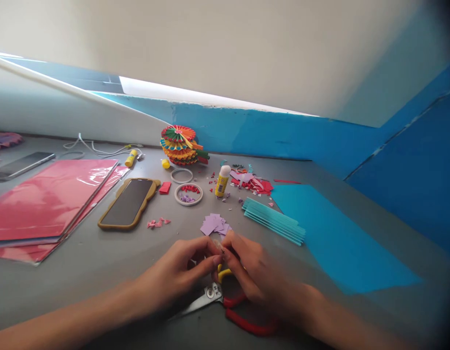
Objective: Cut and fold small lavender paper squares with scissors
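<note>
Along the grey desk [82,287], a stack of pink and red paper sheets [38,204] sits far to the left. Beside it lies a phone in a tan case [128,204], angled across the desk, with a small ring tray [189,203] of red and purple scraps further right. Next comes the left hand [173,274], its fingers curled inward, meeting the right hand [252,270] near the middle of the desk. Between their fingertips sits a tiny pinched piece [221,249], too small and too hidden to say what it is or which way its long axis runs. Both hands appear to grip it from either side, neither clenched into a fist. Just beyond it lies a little heap of lilac paper squares [213,224], while red-handled scissors [212,295] rest beneath the hands, blades pointing left, handles nearer the right hand. Further right, folded teal paper strips [274,221] lie beside a loose blue sheet [341,238].
</note>
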### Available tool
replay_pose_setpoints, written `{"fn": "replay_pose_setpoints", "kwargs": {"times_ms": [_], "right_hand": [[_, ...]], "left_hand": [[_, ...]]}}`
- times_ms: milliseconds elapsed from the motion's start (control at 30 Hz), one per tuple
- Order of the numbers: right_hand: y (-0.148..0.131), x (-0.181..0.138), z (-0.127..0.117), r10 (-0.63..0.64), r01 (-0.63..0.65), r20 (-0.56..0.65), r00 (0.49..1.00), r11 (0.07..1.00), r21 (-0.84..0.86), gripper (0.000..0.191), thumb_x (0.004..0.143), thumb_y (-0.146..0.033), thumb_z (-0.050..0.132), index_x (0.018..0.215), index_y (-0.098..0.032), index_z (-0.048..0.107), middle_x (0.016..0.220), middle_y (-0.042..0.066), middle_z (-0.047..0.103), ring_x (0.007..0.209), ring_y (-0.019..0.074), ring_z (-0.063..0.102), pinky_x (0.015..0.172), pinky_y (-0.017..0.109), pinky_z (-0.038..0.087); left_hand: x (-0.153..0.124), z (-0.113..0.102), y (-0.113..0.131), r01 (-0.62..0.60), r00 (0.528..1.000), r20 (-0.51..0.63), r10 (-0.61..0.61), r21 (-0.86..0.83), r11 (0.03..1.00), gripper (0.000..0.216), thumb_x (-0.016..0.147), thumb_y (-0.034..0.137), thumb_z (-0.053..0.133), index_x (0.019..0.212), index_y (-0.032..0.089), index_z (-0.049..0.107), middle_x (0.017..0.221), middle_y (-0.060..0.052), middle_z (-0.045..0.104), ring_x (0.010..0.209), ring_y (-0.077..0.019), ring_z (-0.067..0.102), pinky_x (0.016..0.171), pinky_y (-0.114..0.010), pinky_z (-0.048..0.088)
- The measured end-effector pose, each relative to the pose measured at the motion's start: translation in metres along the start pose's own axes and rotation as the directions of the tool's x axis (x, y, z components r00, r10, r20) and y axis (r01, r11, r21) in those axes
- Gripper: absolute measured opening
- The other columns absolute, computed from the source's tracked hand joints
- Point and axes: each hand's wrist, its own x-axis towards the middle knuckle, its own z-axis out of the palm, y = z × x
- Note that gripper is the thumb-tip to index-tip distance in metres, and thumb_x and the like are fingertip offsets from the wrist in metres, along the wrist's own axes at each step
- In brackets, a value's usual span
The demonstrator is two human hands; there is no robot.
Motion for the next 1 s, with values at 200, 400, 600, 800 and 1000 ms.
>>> {"fn": "replay_pose_setpoints", "kwargs": {"times_ms": [200,400,600,800,1000], "right_hand": [[-0.002,0.002,-0.025,0.003,-0.004,0.161,0.987,1.000,0.000,0.017,0.099,-0.019,0.036,0.091,-0.019,0.050,0.087,0.002,0.055,0.076,0.0157,0.051,0.069,0.028,0.042],[-0.006,-0.014,-0.063,0.032,-0.054,0.440,0.898,0.998,0.036,0.037,0.083,-0.018,0.060,0.119,-0.021,0.052,0.115,0.006,0.055,0.109,0.0216,0.050,0.096,0.034,0.040],[-0.009,-0.022,-0.035,0.231,-0.255,0.406,0.884,0.967,0.006,0.042,0.071,-0.024,0.065,0.111,-0.021,0.052,0.109,0.006,0.054,0.097,0.0220,0.054,0.078,0.028,0.048],[-0.010,-0.016,-0.049,0.112,-0.257,0.546,0.830,0.946,0.196,0.042,0.066,-0.011,0.067,0.106,-0.022,0.060,0.097,0.001,0.058,0.083,0.0170,0.054,0.068,0.023,0.044],[-0.003,-0.011,-0.039,0.079,-0.462,0.493,0.866,0.503,0.731,0.039,0.082,-0.057,0.053,0.100,-0.023,0.052,0.064,-0.006,0.042,0.051,0.0085,0.036,0.048,0.018,0.035]], "left_hand": [[-0.001,-0.004,-0.002,0.014,0.998,0.061,-0.025,0.174,0.985,0.029,0.094,0.041,0.043,0.088,0.017,0.057,0.068,0.003,0.054,0.059,-0.0101,0.044,0.053,-0.021,0.032],[0.002,-0.010,-0.006,0.023,0.995,-0.103,0.002,0.241,0.970,0.024,0.093,0.036,0.046,0.077,0.018,0.049,0.064,0.005,0.043,0.061,-0.0106,0.036,0.054,-0.022,0.028],[0.009,-0.019,0.002,0.086,0.972,-0.215,-0.090,-0.029,0.996,0.029,0.090,0.044,0.052,0.081,0.016,0.055,0.068,0.004,0.049,0.063,-0.0105,0.040,0.056,-0.021,0.029],[0.020,-0.036,-0.004,0.101,0.942,-0.214,-0.258,-0.552,0.827,0.025,0.078,0.034,0.071,0.085,0.015,0.058,0.071,0.003,0.046,0.059,-0.0061,0.039,0.055,-0.017,0.029],[0.016,-0.036,-0.001,-0.025,0.920,-0.362,-0.149,-0.435,0.900,0.021,0.083,0.036,0.066,0.086,0.017,0.058,0.075,0.003,0.048,0.064,-0.0069,0.042,0.060,-0.017,0.033]]}}
